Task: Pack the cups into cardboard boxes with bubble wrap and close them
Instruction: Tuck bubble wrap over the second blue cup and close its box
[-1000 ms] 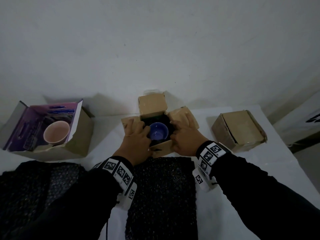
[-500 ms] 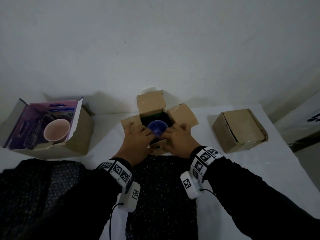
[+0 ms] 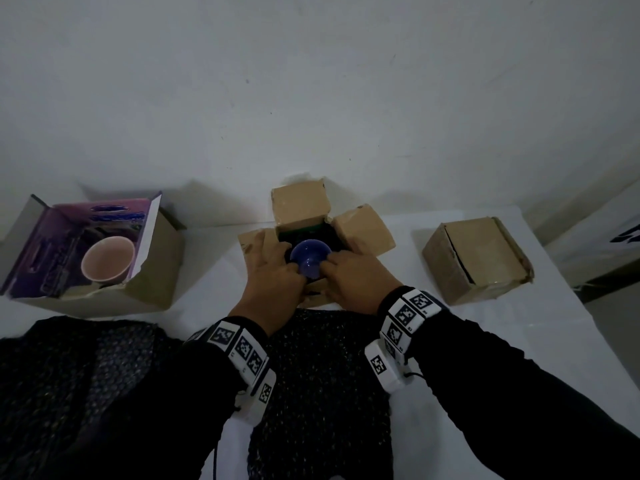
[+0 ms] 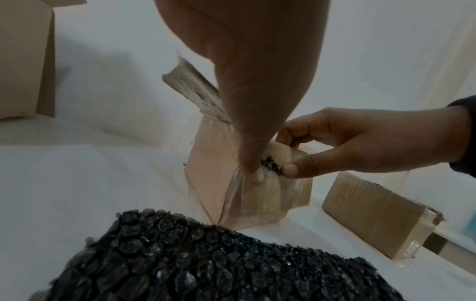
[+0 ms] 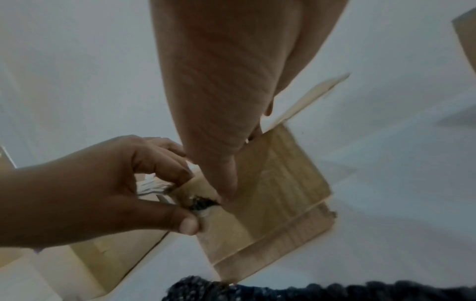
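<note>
A blue cup (image 3: 309, 258) stands high in the open middle cardboard box (image 3: 299, 202), tilted so its outer side shows. My left hand (image 3: 287, 270) and right hand (image 3: 335, 269) close in on it from either side, fingers curled against its lower body. In the left wrist view my left thumb (image 4: 253, 173) and my right hand (image 4: 360, 142) press the box's near flap (image 4: 279, 152), with a scrap of black wrap between the thumbs. A pink cup (image 3: 107, 259) sits in the purple-lined box (image 3: 156, 271) at the left. The blue cup is hidden in both wrist views.
A closed cardboard box (image 3: 478, 258) stands at the right on the white table (image 3: 519, 341). A black bubble wrap sheet (image 3: 322, 375) lies just in front of the middle box, under my wrists. More black wrap (image 3: 86, 375) lies at the near left. A wall is right behind the boxes.
The blue cup has risen and tilted in the box. Both hands have slid inward from the box's sides and now meet at the cup and the near flap.
</note>
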Demonstrator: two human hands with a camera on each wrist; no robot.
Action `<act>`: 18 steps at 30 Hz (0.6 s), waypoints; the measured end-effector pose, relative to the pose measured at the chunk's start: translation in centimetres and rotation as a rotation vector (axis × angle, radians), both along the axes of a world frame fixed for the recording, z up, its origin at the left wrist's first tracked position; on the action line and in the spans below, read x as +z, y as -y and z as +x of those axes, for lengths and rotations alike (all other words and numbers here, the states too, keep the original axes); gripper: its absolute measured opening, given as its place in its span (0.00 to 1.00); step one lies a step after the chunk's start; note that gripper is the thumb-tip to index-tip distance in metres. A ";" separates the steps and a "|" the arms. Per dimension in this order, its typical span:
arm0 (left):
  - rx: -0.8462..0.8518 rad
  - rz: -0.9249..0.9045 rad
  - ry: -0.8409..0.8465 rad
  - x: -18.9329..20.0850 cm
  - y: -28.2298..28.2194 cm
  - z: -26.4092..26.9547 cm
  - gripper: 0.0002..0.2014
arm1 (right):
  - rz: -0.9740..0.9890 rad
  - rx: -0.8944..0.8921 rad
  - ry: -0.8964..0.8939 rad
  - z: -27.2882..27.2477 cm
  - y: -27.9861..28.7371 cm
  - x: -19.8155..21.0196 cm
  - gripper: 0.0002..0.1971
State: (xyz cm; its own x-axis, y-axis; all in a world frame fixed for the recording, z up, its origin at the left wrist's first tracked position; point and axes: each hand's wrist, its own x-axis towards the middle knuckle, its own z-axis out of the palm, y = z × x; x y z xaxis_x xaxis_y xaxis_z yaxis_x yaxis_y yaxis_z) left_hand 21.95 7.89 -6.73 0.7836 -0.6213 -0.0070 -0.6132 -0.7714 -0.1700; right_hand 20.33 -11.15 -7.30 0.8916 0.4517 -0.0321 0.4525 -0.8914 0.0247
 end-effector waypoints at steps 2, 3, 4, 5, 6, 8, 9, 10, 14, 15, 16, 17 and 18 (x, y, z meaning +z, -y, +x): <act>0.014 0.032 -0.004 -0.2 0.3 -0.2 0.13 | -0.080 -0.045 0.000 -0.1 0.8 0.2 0.18; 0.023 0.056 -0.019 -0.2 0.5 -0.3 0.15 | -0.106 -0.062 -0.021 -0.2 1.1 0.2 0.20; 0.036 0.082 -0.031 0.1 0.8 -0.3 0.16 | -0.106 -0.073 -0.035 -0.3 1.2 0.3 0.21; 0.054 0.100 -0.020 0.6 1.1 -0.4 0.16 | -0.096 -0.081 -0.042 -0.4 1.3 0.4 0.20; 0.073 0.134 -0.020 1.0 1.2 -0.6 0.16 | -0.087 -0.088 -0.045 -0.5 1.1 0.5 0.19; 0.098 0.168 -0.020 0.8 1.2 -0.5 0.15 | -0.069 -0.089 0.037 -0.9 0.6 0.2 0.16; 0.103 0.160 -0.019 0.7 1.0 -0.4 0.16 | -0.043 -0.105 0.101 -1.3 0.6 0.1 0.16; 0.111 0.155 -0.034 0.8 0.8 -0.5 0.16 | 0.013 -0.128 0.169 -1.9 0.6 0.0 0.15; 0.040 -0.015 -0.052 0.8 -0.4 -1.8 0.20 | 0.307 -0.102 0.288 -5.9 0.3 -1.2 0.09; 0.012 -0.079 -0.035 0.4 -0.8 -2.4 0.23 | 0.344 -0.108 0.244 -7.0 0.1 -1.7 0.10; 0.000 -0.149 -0.018 0.0 -1.2 -3.1 0.26 | 0.349 -0.152 0.158 -7.9 -0.2 -2.3 0.14; 0.006 -0.213 -0.019 -0.3 -1.5 -3.9 0.29 | 0.318 -0.223 0.032 -8.7 -0.5 -2.9 0.23; 0.022 -0.267 -0.027 -0.5 -1.9 -4.8 0.29 | 0.258 -0.288 -0.104 -9.4 -0.8 -3.5 0.32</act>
State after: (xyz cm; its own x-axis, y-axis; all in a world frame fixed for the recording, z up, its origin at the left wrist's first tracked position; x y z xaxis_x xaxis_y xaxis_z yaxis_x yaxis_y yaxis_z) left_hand 17.12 9.74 -7.21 0.7987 -0.5866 0.1340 -0.5972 -0.8001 0.0572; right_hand 10.93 -10.35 -10.82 0.9809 0.1885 -0.0475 0.1710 -0.9531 -0.2497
